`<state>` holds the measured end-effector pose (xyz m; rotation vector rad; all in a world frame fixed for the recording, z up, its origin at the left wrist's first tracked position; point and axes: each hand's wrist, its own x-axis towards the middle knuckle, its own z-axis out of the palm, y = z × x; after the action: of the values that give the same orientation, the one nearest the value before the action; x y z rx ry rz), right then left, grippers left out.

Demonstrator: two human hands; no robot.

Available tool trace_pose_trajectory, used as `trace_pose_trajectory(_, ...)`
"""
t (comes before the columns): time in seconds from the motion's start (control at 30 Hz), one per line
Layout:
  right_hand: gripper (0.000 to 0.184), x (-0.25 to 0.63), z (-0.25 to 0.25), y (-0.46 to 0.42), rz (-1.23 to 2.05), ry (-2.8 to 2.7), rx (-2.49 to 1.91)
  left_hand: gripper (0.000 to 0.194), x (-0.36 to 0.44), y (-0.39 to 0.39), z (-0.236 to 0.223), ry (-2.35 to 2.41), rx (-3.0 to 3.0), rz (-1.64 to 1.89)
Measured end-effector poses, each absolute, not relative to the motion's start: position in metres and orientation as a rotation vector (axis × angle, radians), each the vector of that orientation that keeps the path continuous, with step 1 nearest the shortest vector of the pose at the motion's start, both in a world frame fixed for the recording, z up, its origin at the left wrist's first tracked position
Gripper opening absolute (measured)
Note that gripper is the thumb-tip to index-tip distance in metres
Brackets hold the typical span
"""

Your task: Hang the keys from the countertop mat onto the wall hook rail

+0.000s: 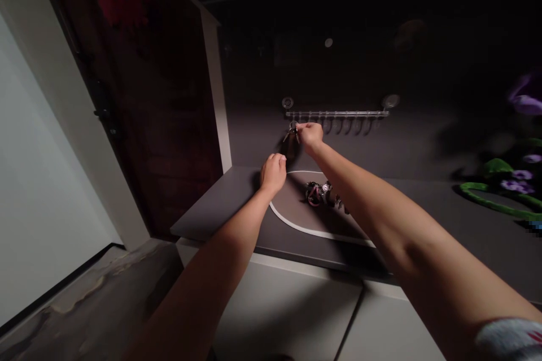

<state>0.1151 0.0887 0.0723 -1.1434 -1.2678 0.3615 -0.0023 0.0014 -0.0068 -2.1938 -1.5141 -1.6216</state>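
Note:
My right hand (310, 136) is closed in a pinch on a bunch of keys (291, 131), held up by the left end of a clear hook rail (339, 114) on the dark wall. Whether the key ring hangs on a hook cannot be made out. Lower and to the left, my left hand (273, 173) is held with curled fingers just above the counter, near the mat's edge; what it holds, if anything, is hidden. On the oval mat (292, 211) with a white rim lies a small pile of dark and pinkish items (317, 193), partly covered by my right forearm.
A dark red door (169, 96) with a black handle (101, 114) stands at the left. Purple flowers with green stems (517, 181) occupy the counter's right side. White cabinet fronts (288, 304) lie below the grey counter (212, 203).

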Motion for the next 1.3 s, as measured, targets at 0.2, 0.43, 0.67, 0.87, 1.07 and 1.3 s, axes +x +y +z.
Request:
trace_pose_trajectory(0.2,0.017,0.107,0.078,0.081,0.433,-1.043,-1.227,0.027,-0.003,0.002,-0.007,-1.522,-2.192,-1.576)
trace_pose_trajectory(0.43,0.017,0.108,0.072,0.079,0.454,-1.059,-1.252,0.027,-0.003,0.002,-0.007,-1.536,-2.197,-1.526)
trace_pose_trajectory(0.67,0.017,0.114,0.062,0.089,0.496,-1.100,-1.201,0.027,-0.003,0.000,-0.008,-1.555,-2.217,-1.459)
trace_pose_trajectory(0.87,0.016,0.121,0.058,0.098,0.448,-1.219,-1.228,0.028,-0.003,0.001,-0.010,-1.537,-2.238,-1.409)
trace_pose_trajectory(1.07,0.019,0.135,0.061,0.075,0.454,-1.341,-1.258,0.026,-0.004,0.003,-0.013,-1.510,-2.289,-1.468)
trace_pose_trajectory(1.3,0.018,0.166,0.047,0.020,0.515,-1.462,-1.211,0.018,0.007,-0.006,-0.005,-1.421,-2.524,-1.478)
